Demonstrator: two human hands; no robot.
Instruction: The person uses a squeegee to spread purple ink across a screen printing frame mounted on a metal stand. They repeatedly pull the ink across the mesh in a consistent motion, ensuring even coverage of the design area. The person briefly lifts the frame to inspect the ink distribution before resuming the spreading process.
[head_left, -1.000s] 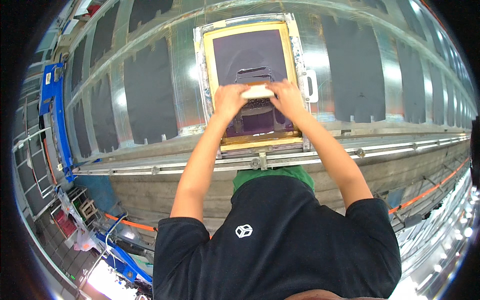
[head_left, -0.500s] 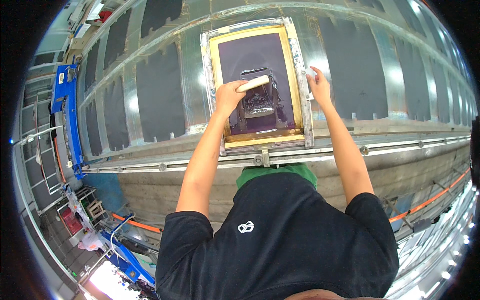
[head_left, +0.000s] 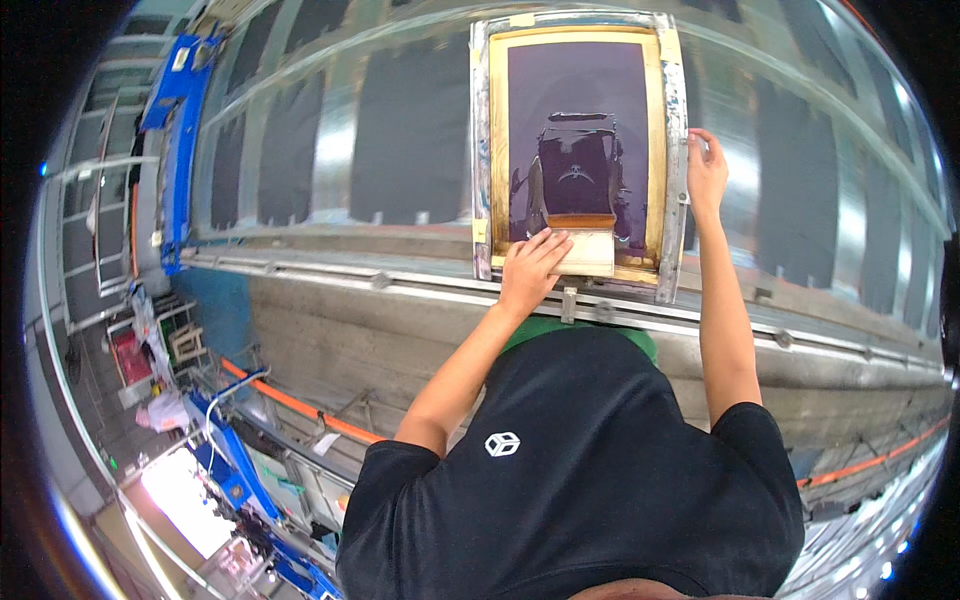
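Observation:
A screen printing frame (head_left: 482, 150) with a yellow-taped inner border lies on the long table in front of me. Dark purple ink covers its mesh (head_left: 600, 75), with a glossy patch and ridges of ink around a small printed motif. At the near end of the mesh, a wooden-handled squeegee (head_left: 590, 252) lies crosswise, its brownish blade toward the ink. My left hand (head_left: 535, 268) is closed on the left part of its handle. On the frame's right outer side, my right hand (head_left: 707, 175) grips the edge with curled fingers; its thumb is mostly hidden.
Dark fabric panels (head_left: 410, 145) lie in a row on the table (head_left: 335, 150) on both sides. A metal rail (head_left: 440, 290) runs along the near edge, with a small clamp (head_left: 569, 305) below the frame. Blue machinery (head_left: 180, 140) stands at the left end.
My left hand has drawn the squeegee from the middle of the mesh to its near end and turned it level. My right hand has closed against the frame's side. The frame now appears farther right.

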